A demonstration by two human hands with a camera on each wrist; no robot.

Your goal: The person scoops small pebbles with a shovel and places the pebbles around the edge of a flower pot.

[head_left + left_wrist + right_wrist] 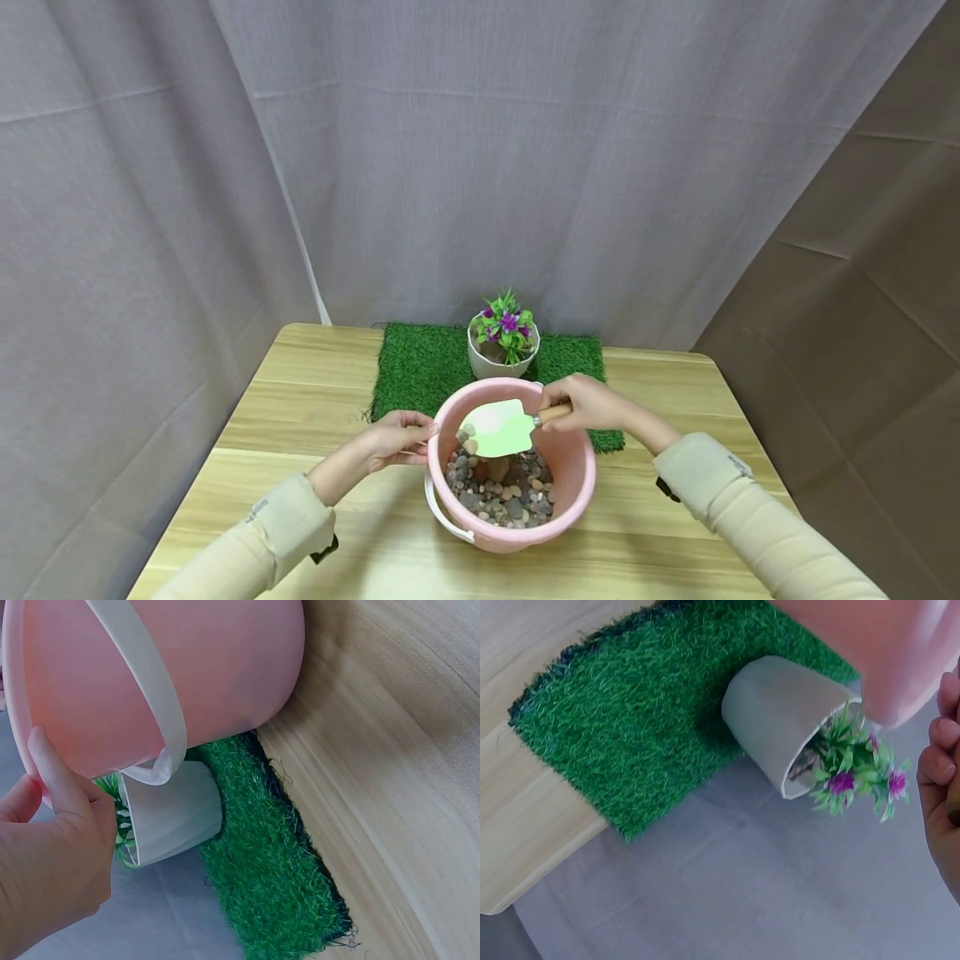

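Left to right. On the wood surface (pixel 300 400), left hand (pixel 405 437) pinches the near-left rim of the pink bucket (pixel 583 492), so left grip is clamped on that rim, apparently as a steadying hold. White bail (pixel 435 507) hangs down outside, just below that hand. Pebbles (pixel 517 508) cover the bucket floor, mixed grey and tan.

Trowel (pixel 502 435), light green, sits over the bucket mouth above the pebbles, tip pointing left, blade tilted. A few stones show at the tip; can't tell if they ride on the blade or are slipping off. White pot (pixel 495 367) with purple-flowered plant (pixel 508 323) stands upright on the turf mat (pixel 427 358), behind the bucket.

Right hand (pixel 588 404): fingers curled round the wooden handle (pixel 555 412), grip clamped on it over the bucket's far-right rim.

My read: scooping step, mid-scoop or tipping stones. Next move calls for a firm left brace on the rim, and blade angle controlled from the right wrist so stones don't drop outside.
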